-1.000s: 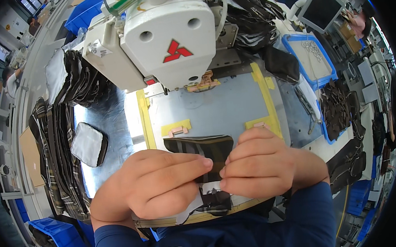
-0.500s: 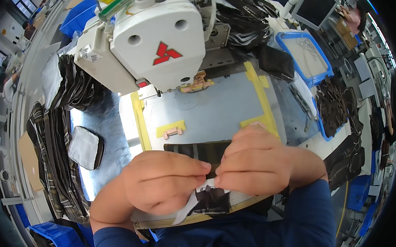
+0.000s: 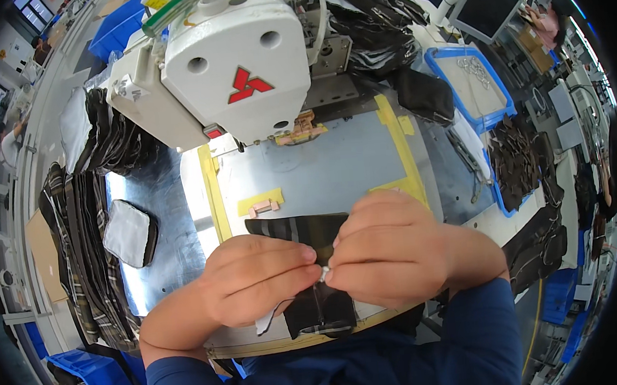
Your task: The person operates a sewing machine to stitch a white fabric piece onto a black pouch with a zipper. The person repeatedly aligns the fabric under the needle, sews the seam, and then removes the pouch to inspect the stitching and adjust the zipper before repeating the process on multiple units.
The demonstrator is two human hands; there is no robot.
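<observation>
A dark plaid fabric piece (image 3: 322, 310) with a pale inner layer lies at the near edge of the sewing table, below the white sewing machine head (image 3: 236, 76). My left hand (image 3: 261, 278) is closed, thumb and fingertips pinching the fabric. Opposite it, my right hand (image 3: 391, 251) is closed in a like pinch, the two sets of fingertips almost meeting. A small crumpled white bit (image 3: 323, 273) shows between them. From under my left hand pokes a pale flap (image 3: 267, 321). Much of the fabric's middle is hidden by my fingers.
At left stand long plaid fabric stacks (image 3: 88, 258), a small pile of white-faced squares (image 3: 128, 234) and a dark stack (image 3: 111, 135). A blue-rimmed tray (image 3: 467, 88), dark cut pieces (image 3: 518, 167) and a monitor (image 3: 487, 5) are at right. Yellow tape (image 3: 399, 143) borders the metal plate.
The white layer that lay across the near part of the fabric is now mostly out of sight, leaving dark cloth with a centre line. My fingertips have drawn a little closer together.
</observation>
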